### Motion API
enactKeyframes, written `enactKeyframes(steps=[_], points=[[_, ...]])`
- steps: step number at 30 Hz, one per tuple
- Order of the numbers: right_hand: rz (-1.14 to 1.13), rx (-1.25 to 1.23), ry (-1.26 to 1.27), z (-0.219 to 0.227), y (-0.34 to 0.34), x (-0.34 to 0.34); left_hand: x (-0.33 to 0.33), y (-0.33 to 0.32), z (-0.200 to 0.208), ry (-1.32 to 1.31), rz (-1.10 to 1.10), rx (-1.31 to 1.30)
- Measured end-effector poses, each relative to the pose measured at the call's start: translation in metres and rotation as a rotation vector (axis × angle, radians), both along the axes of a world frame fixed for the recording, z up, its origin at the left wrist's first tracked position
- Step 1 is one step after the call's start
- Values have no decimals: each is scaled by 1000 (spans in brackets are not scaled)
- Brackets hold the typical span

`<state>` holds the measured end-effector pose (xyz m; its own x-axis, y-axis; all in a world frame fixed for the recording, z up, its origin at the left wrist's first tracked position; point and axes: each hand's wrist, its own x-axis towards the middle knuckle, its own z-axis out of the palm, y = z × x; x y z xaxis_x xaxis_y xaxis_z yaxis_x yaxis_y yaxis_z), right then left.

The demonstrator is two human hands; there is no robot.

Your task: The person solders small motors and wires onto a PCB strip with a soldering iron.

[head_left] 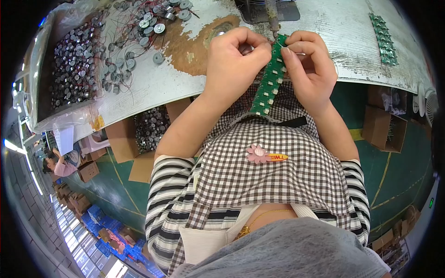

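- Evidently the right hand (313,69) is mostly closed, thumb and fingers pinching the upper right edge of a green circuit-board strip (269,88).
- The left hand (232,60) is curled, thumb and forefinger together at the strip's left edge; whether they grip something small, I cannot tell.
- The strip slants over the near edge of the counter (333,41), its top just below a metal rod (272,18).
- Leftward lie wired metal discs (159,28); far right, more green boards (384,39).
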<state>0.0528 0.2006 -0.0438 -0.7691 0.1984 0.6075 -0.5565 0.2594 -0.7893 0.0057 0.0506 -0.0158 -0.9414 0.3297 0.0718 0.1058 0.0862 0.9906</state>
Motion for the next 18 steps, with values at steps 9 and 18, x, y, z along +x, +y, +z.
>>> enactKeyframes(steps=[9,18], points=[[6,33,9,-3,0,3,7,-1,4,-26,22,-5],[68,-199,-63,-3,-2,5,8,3,3,-17,45,21]])
